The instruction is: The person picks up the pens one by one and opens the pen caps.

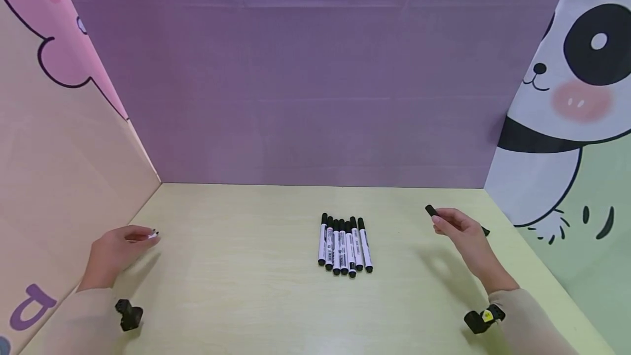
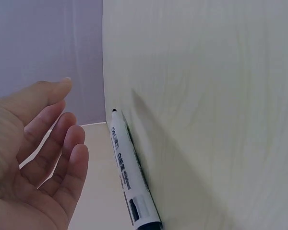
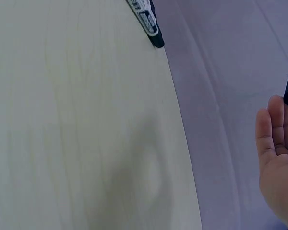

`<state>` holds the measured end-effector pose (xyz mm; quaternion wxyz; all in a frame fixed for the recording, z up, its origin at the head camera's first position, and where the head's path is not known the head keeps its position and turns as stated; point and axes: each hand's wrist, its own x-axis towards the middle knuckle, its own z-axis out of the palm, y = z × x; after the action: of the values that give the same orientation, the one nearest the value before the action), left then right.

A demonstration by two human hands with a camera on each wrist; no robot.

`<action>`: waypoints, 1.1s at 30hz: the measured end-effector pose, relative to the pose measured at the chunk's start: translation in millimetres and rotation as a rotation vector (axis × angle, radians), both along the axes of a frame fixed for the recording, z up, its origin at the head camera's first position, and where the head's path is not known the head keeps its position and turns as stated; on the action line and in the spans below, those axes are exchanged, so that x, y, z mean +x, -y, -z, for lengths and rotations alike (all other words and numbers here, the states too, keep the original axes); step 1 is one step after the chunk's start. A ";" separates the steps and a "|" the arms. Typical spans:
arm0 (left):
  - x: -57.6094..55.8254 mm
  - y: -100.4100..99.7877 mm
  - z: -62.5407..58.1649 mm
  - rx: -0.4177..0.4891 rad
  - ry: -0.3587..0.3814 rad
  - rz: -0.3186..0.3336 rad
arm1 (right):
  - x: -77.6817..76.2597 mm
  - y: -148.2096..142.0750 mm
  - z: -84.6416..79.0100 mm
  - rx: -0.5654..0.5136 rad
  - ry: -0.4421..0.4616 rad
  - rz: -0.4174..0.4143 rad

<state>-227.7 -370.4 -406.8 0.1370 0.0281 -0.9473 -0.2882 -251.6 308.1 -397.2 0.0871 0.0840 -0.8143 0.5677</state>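
Observation:
My right hand pinches a marker with a black cap between thumb and fingers, raised over the right side of the table. Its other black end shows behind the hand; the hand hides the middle. At the table's left side is my left hand, its fingers loosely bent and nothing between them in the left wrist view. A white marker lies beside that hand, and only a small bit shows past the fingertips in the head view. Several white markers with black caps lie side by side in a row between the hands.
The pale wooden table is bounded by a purple back wall. A beige panel stands on the left, and a panda-printed panel on the right. Each wrist wears a small black camera.

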 end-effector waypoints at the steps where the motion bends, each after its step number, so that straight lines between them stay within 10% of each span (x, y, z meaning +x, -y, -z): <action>1: 0.2 -0.9 -1.0 -0.004 0.004 0.006 | -0.3 -2.7 1.0 0.003 -0.003 0.003; 33: -9.4 -64.8 -5.9 0.059 0.063 0.163 | -7.0 -83.0 14.1 0.212 0.122 0.144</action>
<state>-237.2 -305.6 -400.9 0.0823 -0.0360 -0.9414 -0.3250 -258.5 391.0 -411.3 0.0684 -0.0005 -0.8775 0.4747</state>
